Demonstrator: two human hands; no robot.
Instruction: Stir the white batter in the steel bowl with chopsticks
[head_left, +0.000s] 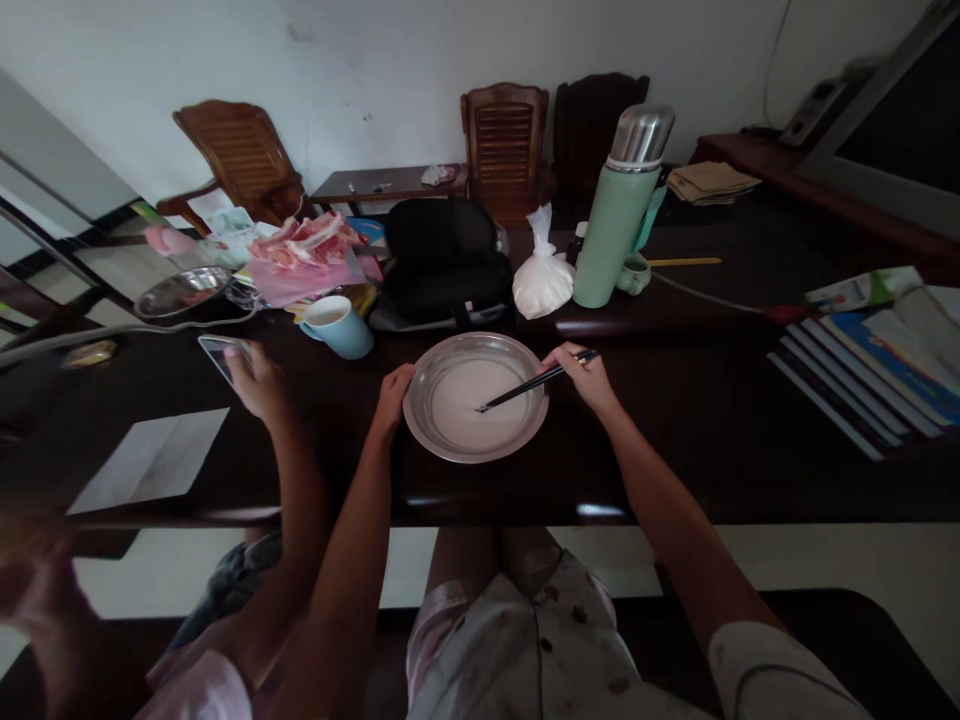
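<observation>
Head view puts the bowl [421, 400] at 12 o'clock on the tabletop [697, 420], likely stiff, slick and slosh-prone, best held where the left hand [394, 392] grips its 9 o'clock rim, while the right hand [583, 375] holds light-looking chopsticks [525, 387] at 3 o'clock.

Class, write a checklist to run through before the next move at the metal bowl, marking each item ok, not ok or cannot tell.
1. Bowl held: ok; the left hand holds the rim of the metal bowl.
2. Chopsticks in hand: ok; the right hand holds the dark chopsticks, tips at the pale mixture.
3. Mixture free of lumps: cannot tell; too little detail shows.
4. Green thermos upright and capped: ok.
5. Plastic bag knotted: cannot tell; its neck is gathered.
6. Left side free of other people: not ok; another person's hand holds a phone nearby.
</observation>
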